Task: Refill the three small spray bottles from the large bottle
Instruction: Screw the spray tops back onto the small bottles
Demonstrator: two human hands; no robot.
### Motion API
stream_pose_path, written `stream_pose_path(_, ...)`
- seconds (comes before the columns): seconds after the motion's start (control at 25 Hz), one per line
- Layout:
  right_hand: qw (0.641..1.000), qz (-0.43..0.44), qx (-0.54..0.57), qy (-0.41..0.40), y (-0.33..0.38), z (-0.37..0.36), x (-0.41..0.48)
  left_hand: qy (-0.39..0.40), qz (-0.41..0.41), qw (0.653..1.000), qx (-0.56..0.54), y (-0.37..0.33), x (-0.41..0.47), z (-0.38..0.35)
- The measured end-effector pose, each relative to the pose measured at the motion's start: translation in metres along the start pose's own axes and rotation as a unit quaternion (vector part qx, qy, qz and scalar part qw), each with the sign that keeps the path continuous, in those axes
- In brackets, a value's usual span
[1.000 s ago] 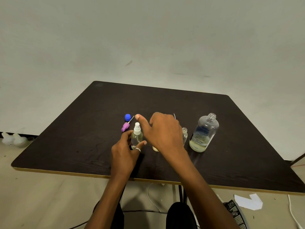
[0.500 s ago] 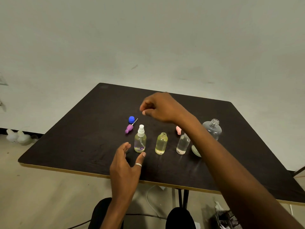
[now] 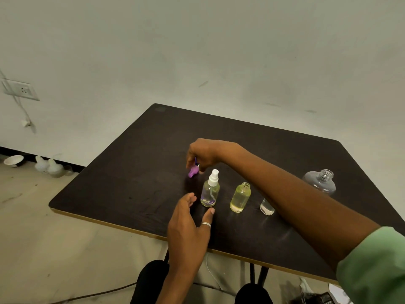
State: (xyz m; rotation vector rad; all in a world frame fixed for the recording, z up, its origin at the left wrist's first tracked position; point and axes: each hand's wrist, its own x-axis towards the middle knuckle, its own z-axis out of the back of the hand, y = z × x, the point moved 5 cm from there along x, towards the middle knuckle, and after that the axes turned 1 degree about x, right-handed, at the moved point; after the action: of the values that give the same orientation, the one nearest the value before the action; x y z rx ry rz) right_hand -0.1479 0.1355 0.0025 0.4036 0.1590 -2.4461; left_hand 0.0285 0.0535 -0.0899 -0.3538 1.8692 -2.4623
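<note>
Dark wood-grain tabletop [image 3: 135, 172], grey plaster wall [image 3: 197, 51], white wall socket [image 3: 20, 89]; right hand [image 3: 208, 153] pinches purple plastic spray cap [image 3: 193, 172], left hand [image 3: 186, 229] relaxed, empty.

We've got a dark surface [image 3: 285, 154] with a wood-grain look, mostly matt with a faint sheen, and a paler edge strip. The pump bottle [image 3: 210, 195], the yellowish bottle [image 3: 240, 198] and the half-hidden bottle [image 3: 267, 208] are all clear and glossy. Glass or plastic, we can't tell. The white pump [image 3: 213, 177] and the purple spray top [image 3: 193, 171] look like smooth plastic. The large bottle [image 3: 321, 182] is clear, slightly hazy plastic. There's a shiny metal ring [image 3: 206, 224] on the left hand [image 3: 188, 229], plus a soft green cloth sleeve [image 3: 377, 266].
</note>
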Motion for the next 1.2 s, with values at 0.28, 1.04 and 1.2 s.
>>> stream_pose_path(0.28,0.999,-0.010,0.029,-0.015,-0.006,-0.007,-0.007,-0.003,-0.011,1.000,0.002,-0.002,-0.003,0.000)
stream_pose_path(1.04,0.942,-0.111,0.186,-0.257,-0.018,0.071,-0.237,0.081,-0.070,0.993,0.054,-0.046,-0.004,-0.089)
stream_pose_path(1.2,0.952,-0.107,0.177,-0.226,-0.009,0.056,-0.224,0.078,-0.103,0.991,0.045,-0.045,0.000,-0.085)
